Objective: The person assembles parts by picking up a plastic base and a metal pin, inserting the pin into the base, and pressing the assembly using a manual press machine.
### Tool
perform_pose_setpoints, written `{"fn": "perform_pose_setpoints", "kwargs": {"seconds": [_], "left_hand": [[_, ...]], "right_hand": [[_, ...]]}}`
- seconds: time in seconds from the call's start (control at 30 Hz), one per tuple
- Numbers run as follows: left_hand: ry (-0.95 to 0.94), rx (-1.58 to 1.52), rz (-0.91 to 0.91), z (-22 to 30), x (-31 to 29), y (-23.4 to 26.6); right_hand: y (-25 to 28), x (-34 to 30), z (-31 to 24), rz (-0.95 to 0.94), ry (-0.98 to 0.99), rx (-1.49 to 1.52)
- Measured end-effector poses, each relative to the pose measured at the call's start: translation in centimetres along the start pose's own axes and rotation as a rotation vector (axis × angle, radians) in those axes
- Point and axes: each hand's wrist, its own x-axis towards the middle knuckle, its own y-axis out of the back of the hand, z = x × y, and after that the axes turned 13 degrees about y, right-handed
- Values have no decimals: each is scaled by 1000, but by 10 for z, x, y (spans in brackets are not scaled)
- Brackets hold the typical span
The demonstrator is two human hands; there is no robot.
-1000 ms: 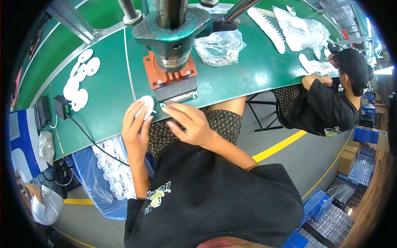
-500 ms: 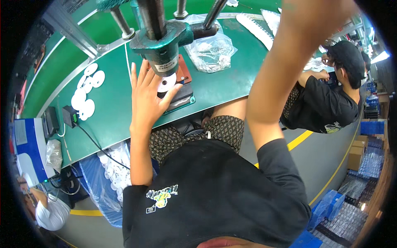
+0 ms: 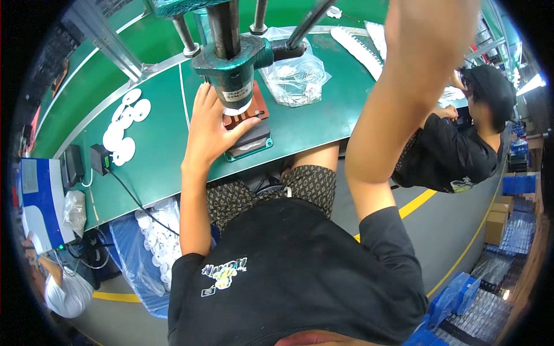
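Note:
My left hand (image 3: 210, 130) lies at the left side of an orange-brown fixture block (image 3: 261, 106) on a dark base, below the press. Its fingers are stretched out close together, and the thumb reaches across the fixture's front. Right under the round press head (image 3: 235, 86) a white disc (image 3: 238, 110) shows only in part; whether my fingers touch it, I cannot tell. In front of the disc, part of the block with small slots is visible. My right forearm (image 3: 404, 98) rises at the right and leaves the view at the top, so the hand is out of sight.
White discs (image 3: 126, 120) lie on the green table (image 3: 158, 167) to the left, near a black adapter (image 3: 99, 158) with a cable. A clear bag of small parts (image 3: 297, 81) lies behind the fixture. A blue-lined container (image 3: 135, 248) of white parts stands below. A co-worker (image 3: 461, 138) sits at right.
My left fingers have drawn together from a wider spread. The disc, earlier seen with its centre hole, is now mostly hidden under the press head, and the slotted block shows. The view has shifted slightly.

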Motion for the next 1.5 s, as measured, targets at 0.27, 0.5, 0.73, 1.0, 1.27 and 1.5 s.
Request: {"fn": "perform_pose_setpoints", "kwargs": {"seconds": [0.27,0.5,0.73,1.0,1.27,1.5], "left_hand": [[-33,10,129,-17,-20,-1],[-35,1,140,-15,-18,-13],[-138,155,295,-8,-29,-4],[386,-696,80,14,-114,-12],[383,-513,-390,37,-92,-23],[358,51,362,-24,-38,25]], "right_hand": [[67,-169,12,91,313,462],[77,-171,15,32,336,505],[13,-62,72,-28,401,347],[27,-279,94,-443,487,-101],[77,-278,99,-388,260,-138],[217,-205,224,63,-229,-772]]}}
